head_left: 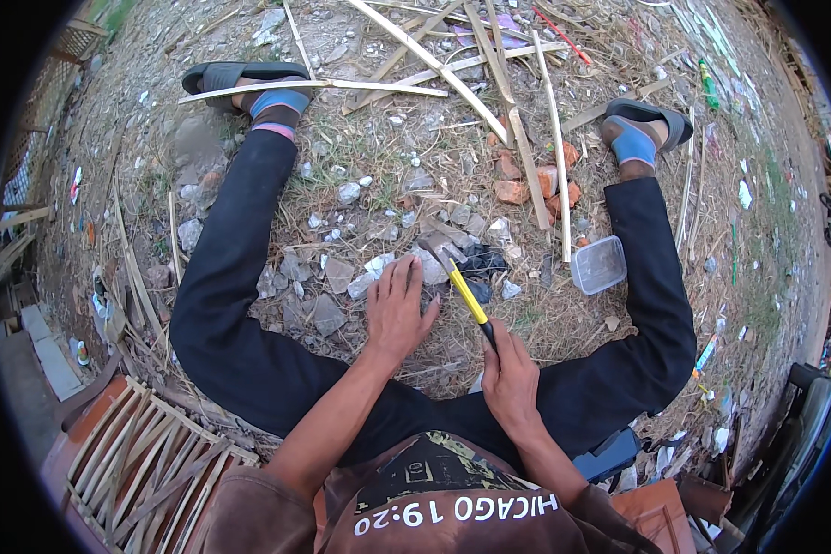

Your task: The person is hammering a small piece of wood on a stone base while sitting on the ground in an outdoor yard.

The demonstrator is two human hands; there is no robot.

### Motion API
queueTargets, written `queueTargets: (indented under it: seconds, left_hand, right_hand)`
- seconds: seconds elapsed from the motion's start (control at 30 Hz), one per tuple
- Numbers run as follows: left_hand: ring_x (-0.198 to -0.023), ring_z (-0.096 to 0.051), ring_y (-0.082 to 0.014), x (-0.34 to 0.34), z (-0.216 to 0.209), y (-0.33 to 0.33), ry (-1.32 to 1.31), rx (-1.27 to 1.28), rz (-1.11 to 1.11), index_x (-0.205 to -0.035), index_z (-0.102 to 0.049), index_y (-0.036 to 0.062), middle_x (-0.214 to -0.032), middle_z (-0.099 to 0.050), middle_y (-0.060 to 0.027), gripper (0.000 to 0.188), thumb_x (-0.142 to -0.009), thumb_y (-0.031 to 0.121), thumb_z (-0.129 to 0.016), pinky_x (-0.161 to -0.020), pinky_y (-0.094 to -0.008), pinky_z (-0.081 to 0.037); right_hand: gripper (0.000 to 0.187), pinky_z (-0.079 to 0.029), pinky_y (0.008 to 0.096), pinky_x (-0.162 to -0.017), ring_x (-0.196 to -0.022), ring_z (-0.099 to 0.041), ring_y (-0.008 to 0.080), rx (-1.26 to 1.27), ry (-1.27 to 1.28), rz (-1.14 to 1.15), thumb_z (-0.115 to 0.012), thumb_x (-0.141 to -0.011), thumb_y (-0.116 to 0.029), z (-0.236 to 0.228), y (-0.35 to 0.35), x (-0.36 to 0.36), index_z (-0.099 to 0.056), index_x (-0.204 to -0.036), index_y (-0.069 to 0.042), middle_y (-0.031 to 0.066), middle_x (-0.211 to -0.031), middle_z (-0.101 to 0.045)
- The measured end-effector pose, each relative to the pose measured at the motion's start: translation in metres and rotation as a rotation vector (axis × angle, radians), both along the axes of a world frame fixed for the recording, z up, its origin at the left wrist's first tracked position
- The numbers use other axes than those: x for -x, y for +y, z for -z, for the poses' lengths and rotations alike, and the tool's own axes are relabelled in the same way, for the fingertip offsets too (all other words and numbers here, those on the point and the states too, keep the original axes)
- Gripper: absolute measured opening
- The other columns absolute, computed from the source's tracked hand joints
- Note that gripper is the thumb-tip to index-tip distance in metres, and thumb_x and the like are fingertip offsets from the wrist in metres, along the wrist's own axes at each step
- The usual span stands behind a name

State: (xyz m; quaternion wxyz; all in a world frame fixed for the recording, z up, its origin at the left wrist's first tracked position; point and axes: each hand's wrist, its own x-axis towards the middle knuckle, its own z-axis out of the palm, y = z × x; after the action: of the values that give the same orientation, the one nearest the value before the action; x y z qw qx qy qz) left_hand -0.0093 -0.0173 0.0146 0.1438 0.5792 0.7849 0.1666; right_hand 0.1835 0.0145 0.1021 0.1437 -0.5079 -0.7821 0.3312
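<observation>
My right hand (511, 371) is closed around the black grip of a hammer (471, 301) with a yellow shaft. Its metal head (441, 249) points away from me, low over the broken stones between my legs. Just left of the hammer, my left hand (399, 309) reaches down with its fingers stretched out and the thumb apart. Its fingertips are at a pale stone (365, 284); what lies under the palm is hidden. Beside the hammer head is a crumpled piece of black plastic (482, 262).
Grey stone chunks (328, 314) lie left of my hand. Red brick pieces (512, 191) sit farther out under long bamboo strips (552, 138). A clear plastic container (599, 266) stands by my right leg. At lower left is a slatted bamboo rack (143, 462).
</observation>
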Motion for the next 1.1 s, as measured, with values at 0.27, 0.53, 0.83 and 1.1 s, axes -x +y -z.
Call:
queueTargets:
  seconds: [0.27,0.53,0.83,1.1]
  left_hand:
    - [-0.135,-0.041,-0.0326,0.0,0.002,-0.001,0.007,0.003,-0.009,-0.142,-0.048,-0.0022,-0.145,-0.046,-0.0133,0.071,-0.084,0.031,-0.073,-0.104,-0.0469,-0.038]
    - [-0.134,-0.041,-0.0314,0.0,0.002,-0.002,0.013,-0.009,-0.007,-0.141,-0.049,-0.002,-0.145,-0.046,-0.0126,0.07,-0.084,0.031,-0.072,-0.103,-0.047,-0.038]
    - [-0.135,-0.041,-0.0318,0.001,0.003,-0.003,0.005,0.01,-0.005,-0.142,-0.049,-0.0008,-0.146,-0.045,-0.0129,0.07,-0.085,0.033,-0.071,-0.104,-0.0479,-0.038]
    - [-0.134,-0.043,-0.0335,0.001,0.003,-0.002,-0.054,-0.026,-0.027,-0.142,-0.05,0.0002,-0.145,-0.047,-0.0129,0.067,-0.085,0.029,-0.072,-0.104,-0.0475,-0.039]
  right_hand:
    - [0.04,-0.05,0.0469,-0.057,-0.068,-0.063,0.0387,0.006,-0.094,-0.028,-0.062,-0.093,-0.006,0.015,0.0,-0.006,-0.057,-0.133,-0.006,0.0168,-0.086,-0.059]
    - [0.041,-0.05,0.0473,-0.057,-0.068,-0.063,0.0389,-0.03,-0.11,-0.041,-0.063,-0.093,-0.006,0.015,0.0,-0.004,-0.056,-0.133,-0.006,0.0173,-0.086,-0.059]
    - [0.039,-0.05,0.0452,-0.065,-0.076,-0.064,0.04,0.05,-0.145,-0.03,-0.06,-0.093,0.0,0.009,-0.003,0.0,-0.058,-0.132,-0.004,0.0205,-0.091,-0.062]
    - [0.04,-0.05,0.0468,-0.058,-0.069,-0.063,0.0392,-0.025,-0.031,-0.01,-0.062,-0.093,-0.005,0.001,0.001,0.001,-0.057,-0.133,-0.005,0.0178,-0.089,-0.06]
